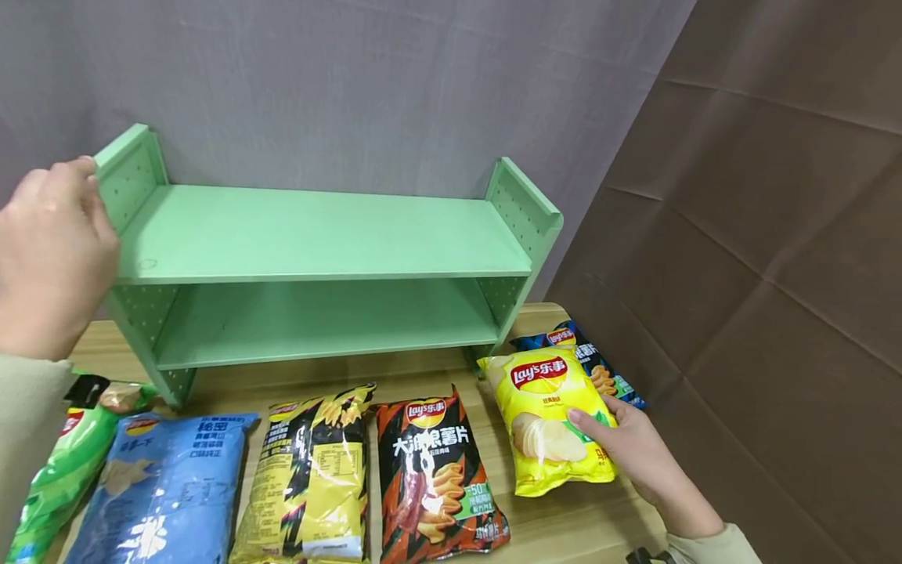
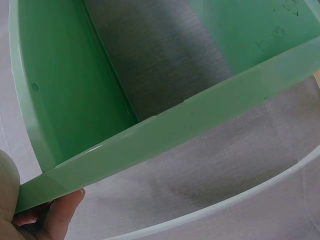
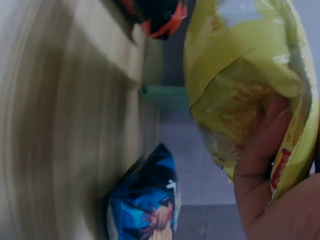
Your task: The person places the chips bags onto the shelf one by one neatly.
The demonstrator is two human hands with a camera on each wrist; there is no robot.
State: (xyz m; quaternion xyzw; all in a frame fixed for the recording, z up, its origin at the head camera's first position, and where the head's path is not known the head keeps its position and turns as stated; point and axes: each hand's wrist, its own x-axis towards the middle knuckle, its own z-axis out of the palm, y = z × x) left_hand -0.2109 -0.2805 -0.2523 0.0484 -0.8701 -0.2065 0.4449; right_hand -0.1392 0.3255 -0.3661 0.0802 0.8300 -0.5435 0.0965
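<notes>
At the upper left, my left hand [image 1: 52,254] grips the side panel of a green two-tier shelf [image 1: 317,235]. In the left wrist view its fingers [image 2: 65,212] curl under the panel's edge. My right hand [image 1: 637,446] pinches the right side of a yellow Lay's chip bag [image 1: 553,450], its thumb lying on the front. From the right wrist view, the fingers [image 3: 262,145] press into the back of the yellow bag [image 3: 235,60], which is held above the table. A dark blue chip bag [image 1: 623,388] lies behind it, partly covered.
On the wooden table [image 1: 557,533], a row of chip bags lies before the shelf: green [image 1: 66,470], light blue [image 1: 169,478], yellow and black [image 1: 310,478], and black and red [image 1: 437,470]. A grey curtain [image 1: 395,94] hangs behind; brown cloth [image 1: 761,235] borders the right.
</notes>
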